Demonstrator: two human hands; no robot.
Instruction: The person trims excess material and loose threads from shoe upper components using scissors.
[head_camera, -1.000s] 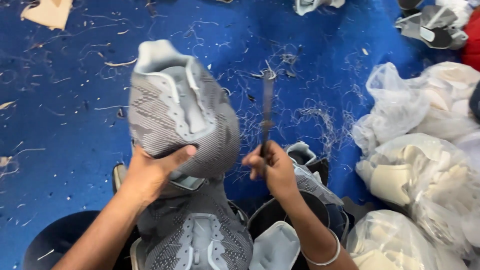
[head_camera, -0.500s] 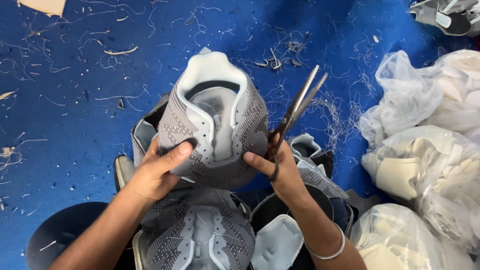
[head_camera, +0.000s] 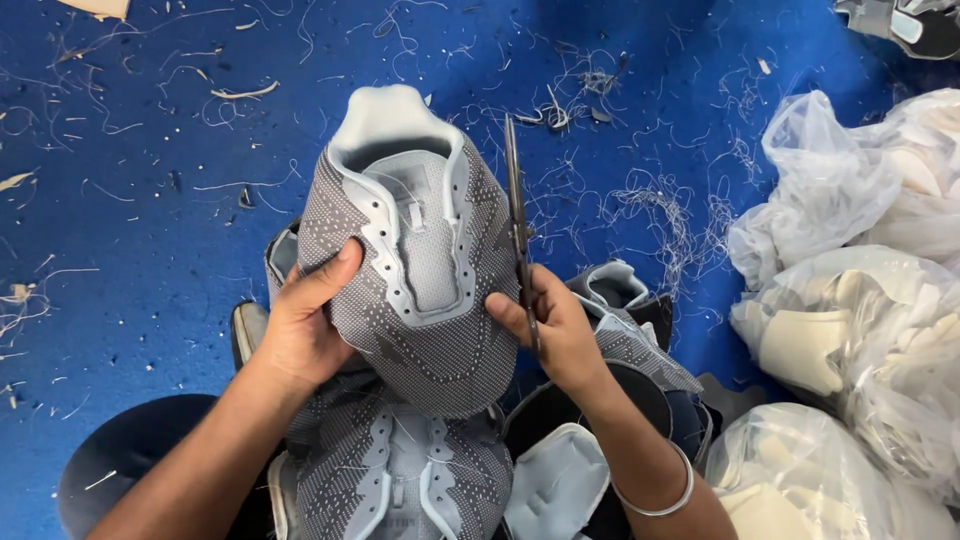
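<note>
grey knit shoe upper (head_camera: 420, 270) is gripped by left hand (head_camera: 300, 325) — right hand (head_camera: 560, 335) is closed on scissors (head_camera: 518, 235), thumb pressed to the upper — blue surface (head_camera: 150, 200) beneath.

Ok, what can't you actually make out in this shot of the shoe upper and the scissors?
Head view only:
- Scissors: handles buried in the right hand, blades edge-on.
- Grey shoe upper: underside faces away; left hand covers one side.
- Plastic bags: contents blurred by film, cut off by the right edge.
</note>
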